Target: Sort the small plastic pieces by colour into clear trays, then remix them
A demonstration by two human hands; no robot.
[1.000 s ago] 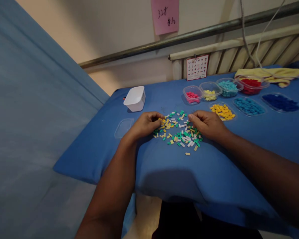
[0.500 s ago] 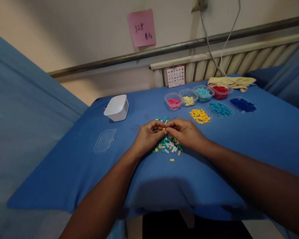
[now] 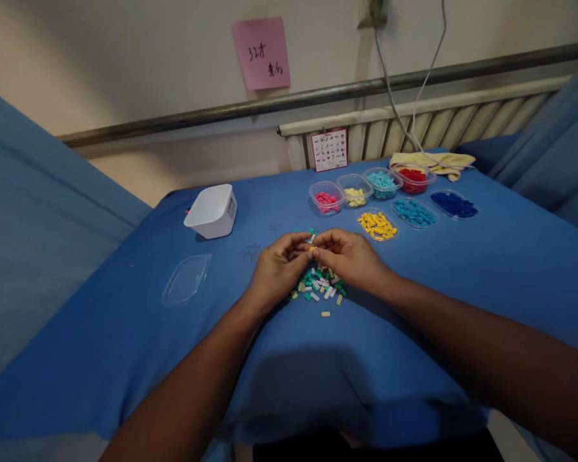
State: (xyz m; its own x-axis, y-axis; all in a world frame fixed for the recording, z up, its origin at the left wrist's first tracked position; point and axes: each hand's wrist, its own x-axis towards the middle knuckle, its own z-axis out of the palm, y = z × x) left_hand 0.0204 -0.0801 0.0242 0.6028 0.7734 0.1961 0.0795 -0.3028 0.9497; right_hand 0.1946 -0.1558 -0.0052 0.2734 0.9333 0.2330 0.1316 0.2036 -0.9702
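Fingertips together, my left hand (image 3: 278,266) and my right hand (image 3: 347,258) meet above a loose pile of small building bricks (image 3: 320,282). Between the pinched fingers shows a tiny yellow-orange brick (image 3: 312,248); both hands appear to grip it, and part of it is hidden. Green, white and pale yellow pieces make up the pile, partly covered by my hands. One pale yellow brick (image 3: 325,314) lies apart, nearer to me. Just beyond my right hand sits a clear tray of yellow bricks (image 3: 377,225).
Behind stand clear tubs of pink bricks (image 3: 326,200), pale yellow bricks (image 3: 355,196), light blue bricks (image 3: 382,182) and red bricks (image 3: 413,179). Trays of teal bricks (image 3: 414,213) and dark blue bricks (image 3: 454,205) lie right. At left are a white container (image 3: 212,213) and clear lid (image 3: 187,280).
The view has shifted, so the table's things appear slightly farther left. My hands stay together over the pile, with the yellow-orange brick still between the fingertips.
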